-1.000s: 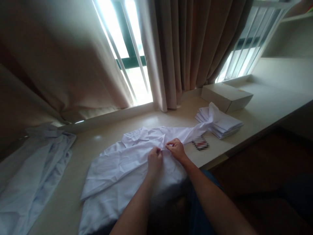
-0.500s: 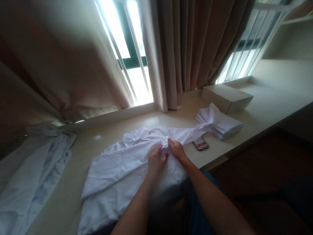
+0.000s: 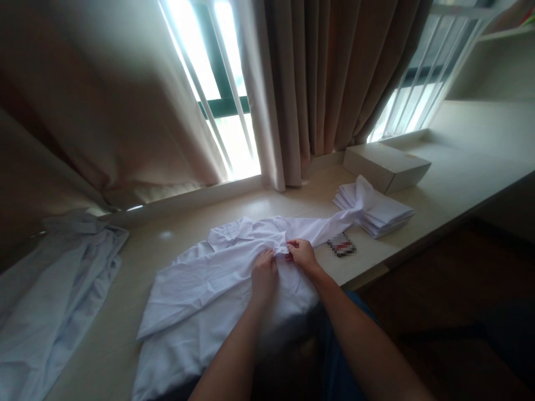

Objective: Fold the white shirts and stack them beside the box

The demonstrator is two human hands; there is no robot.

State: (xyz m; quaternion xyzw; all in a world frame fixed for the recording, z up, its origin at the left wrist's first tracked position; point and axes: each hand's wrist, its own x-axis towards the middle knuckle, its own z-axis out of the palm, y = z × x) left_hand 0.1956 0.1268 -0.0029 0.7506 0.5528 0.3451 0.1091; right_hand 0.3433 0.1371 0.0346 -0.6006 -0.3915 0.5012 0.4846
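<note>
A white shirt (image 3: 196,284) lies spread on the pale counter, its near part hanging over the front edge. One sleeve lies across the body towards my hands, and the other stretches right onto a folded white stack (image 3: 387,211). My right hand (image 3: 301,255) pinches the end of the sleeve lying across the shirt, at the cuff. Just left of it, my left hand (image 3: 264,274) rests on the same sleeve, fingertips on the cloth near the cuff; whether it grips any fabric is unclear.
More white garments (image 3: 62,289) lie at the left. A closed pale box (image 3: 387,166) stands behind the folded stack. A small blurred-out item (image 3: 341,245) lies right of my right hand. Curtains (image 3: 334,72) hang behind the counter (image 3: 472,167), before barred windows.
My left thumb has moved in beside the fingers. My right hand's fingers have shifted slightly down along the cuff, which lies flatter. The shirt's body has stayed in place.
</note>
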